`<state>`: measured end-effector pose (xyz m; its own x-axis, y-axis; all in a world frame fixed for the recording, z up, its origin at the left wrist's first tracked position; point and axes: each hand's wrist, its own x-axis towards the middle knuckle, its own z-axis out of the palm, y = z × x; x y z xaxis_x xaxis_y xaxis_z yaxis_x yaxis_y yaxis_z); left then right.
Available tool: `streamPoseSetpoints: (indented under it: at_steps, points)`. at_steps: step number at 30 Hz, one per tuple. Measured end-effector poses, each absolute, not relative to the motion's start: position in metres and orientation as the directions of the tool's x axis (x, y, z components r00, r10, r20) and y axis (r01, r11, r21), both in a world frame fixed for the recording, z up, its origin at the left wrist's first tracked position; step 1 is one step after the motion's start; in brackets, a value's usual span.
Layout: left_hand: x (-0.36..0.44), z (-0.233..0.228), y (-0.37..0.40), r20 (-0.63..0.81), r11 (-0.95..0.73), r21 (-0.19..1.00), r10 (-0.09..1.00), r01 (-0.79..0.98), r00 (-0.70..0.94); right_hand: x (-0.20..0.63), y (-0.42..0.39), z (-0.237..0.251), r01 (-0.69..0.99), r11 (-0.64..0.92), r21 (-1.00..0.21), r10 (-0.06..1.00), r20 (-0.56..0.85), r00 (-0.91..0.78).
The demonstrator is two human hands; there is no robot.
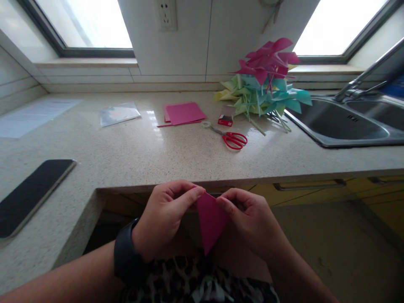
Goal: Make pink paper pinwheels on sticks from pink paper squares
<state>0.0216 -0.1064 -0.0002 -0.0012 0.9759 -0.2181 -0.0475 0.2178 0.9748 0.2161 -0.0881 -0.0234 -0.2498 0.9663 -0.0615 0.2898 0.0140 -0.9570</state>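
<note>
Both hands pinch the folded pink paper triangle [211,221]. Left hand [164,219] and right hand [249,219] grip its top corners, below the countertop [132,155] edge.

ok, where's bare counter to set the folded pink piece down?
Bare counter: the wide stretch between the phone, the pink sheets and the front edge. Also a strip between the scissors and the edge. Crowded: by the sink, where the pinwheel pile and red box sit.

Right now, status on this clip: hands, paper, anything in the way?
Left hand and right hand both pinch the folded pink paper, held below the counter edge. Scissors and pinwheel pile sit far back on the counter. Nothing blocking.
</note>
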Motion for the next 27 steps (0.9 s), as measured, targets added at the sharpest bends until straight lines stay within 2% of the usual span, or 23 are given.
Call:
streamPoseSetpoints:
  at_steps: [11, 16, 19, 22, 24, 25, 27]
  points:
    - [0.017, -0.001, -0.099, -0.259, 0.257, 0.959, 0.966, -0.119, 0.001, 0.230, -0.089, -0.026, 0.359, 0.010, -0.933, 0.975, -0.070, -0.209]
    - [0.015, -0.002, -0.095, -0.248, 0.249, 0.963, 0.968, -0.105, 0.028, 0.231, -0.087, -0.027, 0.370, 0.022, -0.929, 0.976, -0.061, -0.211]
    - [0.008, -0.003, -0.088, -0.206, 0.202, 0.974, 0.978, -0.105, -0.024, 0.237, -0.083, -0.023, 0.412, 0.061, -0.909, 0.980, -0.025, -0.198]
    - [-0.003, -0.003, -0.078, -0.065, 0.060, 0.998, 0.985, -0.030, -0.160, 0.243, -0.073, -0.012, 0.517, 0.154, -0.842, 0.973, 0.039, -0.227]
    - [-0.011, -0.003, -0.073, 0.123, -0.089, 0.981, 0.972, 0.174, -0.200, 0.244, -0.061, -0.002, 0.586, 0.245, -0.772, 0.950, 0.071, -0.304]
    - [-0.013, -0.004, -0.072, 0.229, -0.165, 0.939, 0.954, 0.301, -0.193, 0.244, -0.053, 0.002, 0.612, 0.298, -0.732, 0.933, 0.088, -0.349]
    - [-0.017, -0.004, -0.072, 0.486, -0.358, 0.752, 0.869, 0.553, -0.098, 0.239, -0.034, 0.008, 0.654, 0.395, -0.645, 0.898, 0.120, -0.424]
